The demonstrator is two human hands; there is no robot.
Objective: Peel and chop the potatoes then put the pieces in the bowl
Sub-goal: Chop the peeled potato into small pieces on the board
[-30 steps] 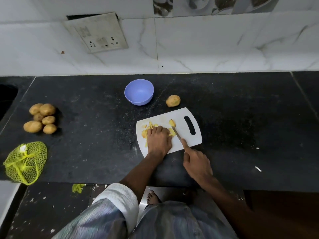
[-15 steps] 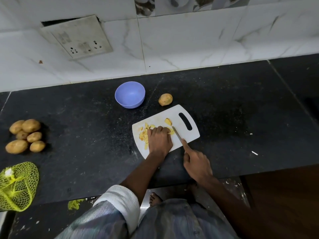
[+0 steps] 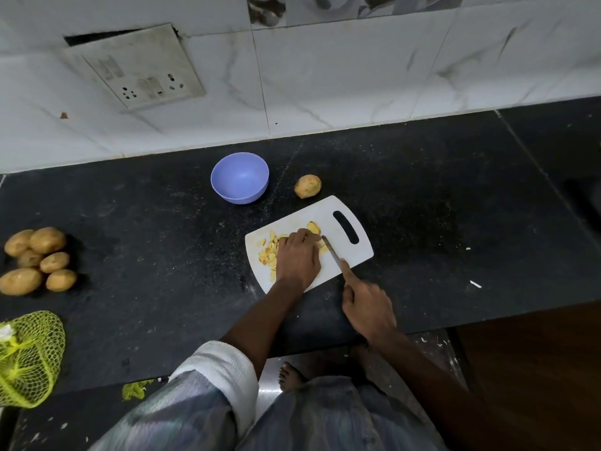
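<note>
- Right now the left hand (image 3: 297,258) is lying knuckles-up on the white cutting board (image 3: 354,252), its fingers curling over a piece of peeled potato; this is likely pinning the piece so it is not sliding under the blade, though most of it is hiding beneath the hand.
- The right hand (image 3: 367,307) is gripping the knife (image 3: 330,252) by a handle that is hidden in the palm, with the index finger stretching along the spine, probably for steering the cut.
- The blade is angling across the board and touching down just beside the left fingertips, on their right side.
- Yellow potato pieces (image 3: 268,252) are piling up on the board to the left of the holding hand, while one more piece (image 3: 313,226) is sitting just beyond the fingers, toward the handle slot.
- The purple bowl (image 3: 240,177) is waiting behind the board, near its far left corner and looking empty, so moving the pieces over is seemingly not yet begun.
- One unpeeled potato (image 3: 308,186) is resting on the dark counter (image 3: 455,206) just beyond the board, close at hand and presumably next in turn.
- A heap of unpeeled potatoes (image 3: 37,258) is lying well apart at the left, so much of the job is apparently remaining.
</note>
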